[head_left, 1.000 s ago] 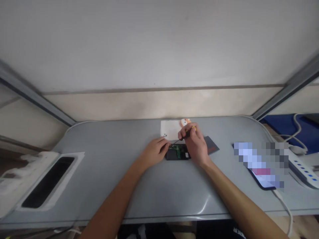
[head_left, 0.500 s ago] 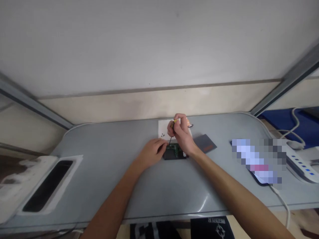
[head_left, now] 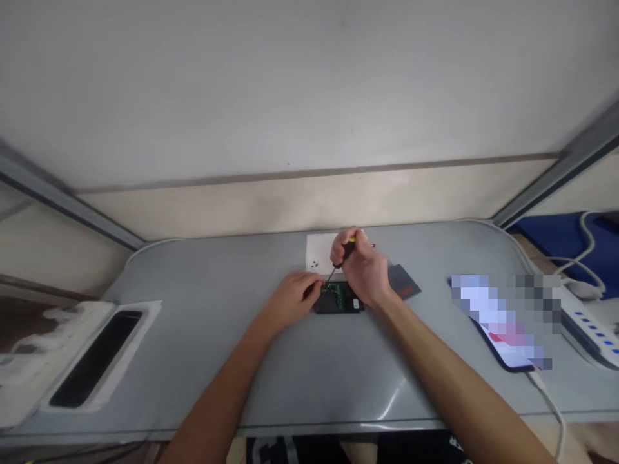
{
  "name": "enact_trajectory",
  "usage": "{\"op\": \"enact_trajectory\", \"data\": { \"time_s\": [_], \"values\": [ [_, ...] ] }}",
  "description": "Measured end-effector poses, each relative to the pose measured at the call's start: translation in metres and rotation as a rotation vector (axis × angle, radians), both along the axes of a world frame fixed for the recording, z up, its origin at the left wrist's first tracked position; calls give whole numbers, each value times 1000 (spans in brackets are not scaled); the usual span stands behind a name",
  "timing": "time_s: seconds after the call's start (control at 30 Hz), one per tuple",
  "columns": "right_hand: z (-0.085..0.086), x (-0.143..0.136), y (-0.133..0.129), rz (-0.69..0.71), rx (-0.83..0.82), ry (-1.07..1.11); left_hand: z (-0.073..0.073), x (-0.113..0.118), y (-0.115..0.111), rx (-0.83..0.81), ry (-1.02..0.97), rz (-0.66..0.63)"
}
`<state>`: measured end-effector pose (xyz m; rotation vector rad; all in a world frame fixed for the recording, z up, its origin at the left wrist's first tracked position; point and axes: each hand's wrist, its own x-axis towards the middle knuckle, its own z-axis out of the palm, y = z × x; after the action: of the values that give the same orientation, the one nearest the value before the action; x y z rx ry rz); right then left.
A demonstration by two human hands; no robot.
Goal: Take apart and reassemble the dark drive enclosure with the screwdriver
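Observation:
A black device with an exposed green circuit board (head_left: 340, 298) lies flat on the grey table (head_left: 203, 322). My right hand (head_left: 360, 265) is wrapped round a black and yellow screwdriver (head_left: 348, 249), tilted so its tip meets the board's upper left part. At the device's left edge rests my left hand (head_left: 298, 296), fingers pressed together near the screwdriver tip; whether they pinch anything is hidden. Behind the device is a white sheet (head_left: 316, 248) with several tiny dark pieces (head_left: 314, 263). A dark grey flat panel (head_left: 405, 282) lies partly behind my right wrist.
A lit phone (head_left: 507, 351) with a white cable lies at the right, beside a white power strip (head_left: 592, 332). On the left, a black phone-like slab (head_left: 97, 361) sits on white packaging. A pale wall (head_left: 290, 206) and metal posts bound the table's back.
My right hand has shifted slightly right and turned, and the screwdriver leans further right, showing more of its handle. My left hand stays at the device's left edge. The view has shifted slightly.

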<state>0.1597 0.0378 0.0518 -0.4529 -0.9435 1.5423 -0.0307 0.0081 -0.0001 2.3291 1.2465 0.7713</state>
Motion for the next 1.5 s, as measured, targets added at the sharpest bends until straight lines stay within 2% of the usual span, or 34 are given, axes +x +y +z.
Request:
{"op": "enact_trajectory", "data": {
  "time_s": [0.17,0.43,0.6,0.77,0.97,1.23,1.5],
  "values": [
    [3,0,-2,-40,-44,-12,3,1,0,-11,37,-19],
    [3,3,4,79,-75,35,0,-1,1,10,85,-36],
    [1,-1,-1,-32,-63,7,-3,-1,1,4,104,-51],
    [2,2,-4,-41,-66,1,-2,-2,1,12,105,-31],
    [-2,0,0,-90,-59,-153,-2,-1,1,14,112,-45],
    [-7,-11,-3,-116,-15,36,0,-1,1,14,128,-43],
    [-2,4,2,-41,7,-140,-3,-2,3,17,109,-55]
  ]
}}
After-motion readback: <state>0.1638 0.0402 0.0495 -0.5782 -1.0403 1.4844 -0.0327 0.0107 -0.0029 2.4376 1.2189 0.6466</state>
